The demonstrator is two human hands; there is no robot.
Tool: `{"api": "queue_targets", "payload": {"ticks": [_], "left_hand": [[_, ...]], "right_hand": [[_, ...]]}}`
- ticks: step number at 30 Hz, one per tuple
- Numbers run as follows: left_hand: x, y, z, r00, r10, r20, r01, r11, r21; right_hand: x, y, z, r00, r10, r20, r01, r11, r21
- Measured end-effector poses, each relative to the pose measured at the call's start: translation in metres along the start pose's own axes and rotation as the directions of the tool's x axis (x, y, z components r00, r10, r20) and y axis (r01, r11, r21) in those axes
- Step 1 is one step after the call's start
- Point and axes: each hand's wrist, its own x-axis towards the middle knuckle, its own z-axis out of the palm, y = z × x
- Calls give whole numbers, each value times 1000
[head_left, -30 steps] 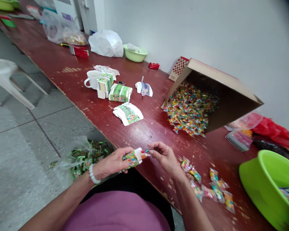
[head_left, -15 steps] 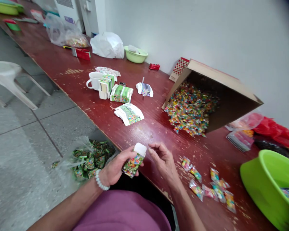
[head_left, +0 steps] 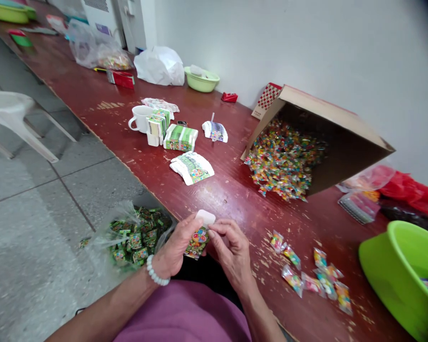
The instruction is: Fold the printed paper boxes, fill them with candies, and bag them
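Note:
A small green printed candy box (head_left: 198,242) is in my left hand (head_left: 173,249), with its white top flap standing up. The thumb lies over its left edge; the other fingers are mostly hidden behind it. My right hand (head_left: 232,251) pinches the box's upper right edge between thumb and forefinger. To the right, several wrapped candies (head_left: 291,281) lie loose on the red table (head_left: 235,216). Below the table edge at left, a clear plastic bag (head_left: 133,240) holds many similar green boxes.
A tipped cardboard box (head_left: 345,156) spills wrapped candies at the back right. Near the right edge stands a green basin (head_left: 381,261). Flat cartons (head_left: 192,167), banded carton stacks (head_left: 180,137) and a white mug (head_left: 140,118) are farther back. A white stool (head_left: 14,114) stands at left.
My right hand has moved left and now touches the box's upper edge, where it was apart before. The left hand still holds the box, its thumb now higher.

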Motion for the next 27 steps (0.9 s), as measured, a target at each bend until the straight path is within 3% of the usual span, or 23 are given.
{"api": "queue_targets", "payload": {"ticks": [3,8,12,16,20,23,27], "left_hand": [[0,-1,2,1000,8,24,-9,999,54],[-2,1,0,996,17,83,-24,996,86],[-3,5,-3,994,-41,99,32,995,96],[0,6,-5,979,-151,139,148,989,28],[2,3,-7,989,-77,128,64,992,106],[3,1,-5,995,-30,97,15,990,144],[3,2,-3,975,-154,162,145,987,69]], "right_hand": [[5,4,-2,999,27,45,-29,999,32],[13,14,-2,964,236,121,-263,909,323],[13,16,-4,942,264,208,-314,913,262],[13,11,-10,959,199,202,-240,949,204],[15,5,-15,959,136,248,-168,979,116],[17,4,-13,949,213,234,-243,964,110],[20,1,-6,910,287,300,-372,884,283]]}}
